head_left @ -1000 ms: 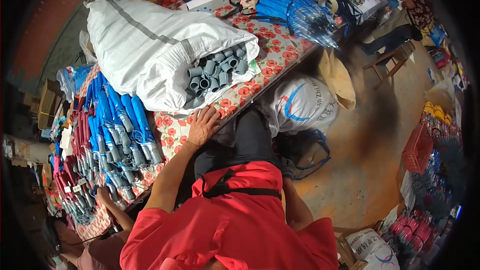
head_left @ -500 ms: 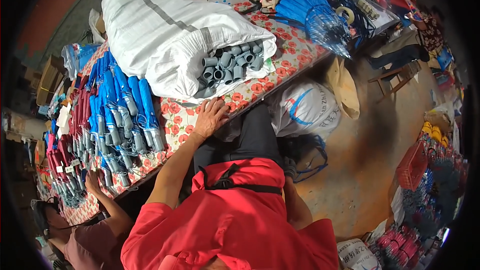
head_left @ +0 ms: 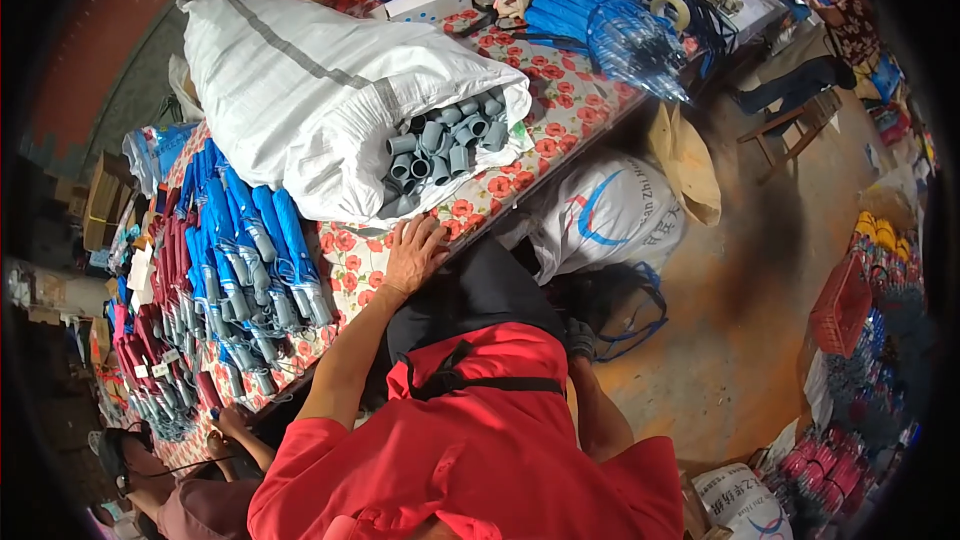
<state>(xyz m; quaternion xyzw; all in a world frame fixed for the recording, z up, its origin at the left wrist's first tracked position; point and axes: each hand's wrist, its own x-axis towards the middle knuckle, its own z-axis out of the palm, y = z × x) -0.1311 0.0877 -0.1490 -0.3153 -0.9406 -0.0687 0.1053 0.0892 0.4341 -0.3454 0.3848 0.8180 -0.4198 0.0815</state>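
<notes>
My left hand rests palm down on the front edge of the table with the flowered cloth, fingers stretched out and nothing held. Just beyond it lies a large white woven sack, its mouth turned toward me. Grey plastic umbrella handles fill that mouth. Down by my right thigh is my right hand, seemingly in a grey glove; its fingers are too dark to make out. To the left of my left hand lie folded blue umbrellas with grey handles.
Maroon umbrellas lie farther left, where a co-worker sits at the table. A blue umbrella bundle and a tape roll are at the back. Below the table edge stand a white sack and a blue strap. A wooden stool stands right.
The view has shifted slightly. The co-worker's hand has moved from the umbrella handles at the table edge toward their own body. My hands stay in place.
</notes>
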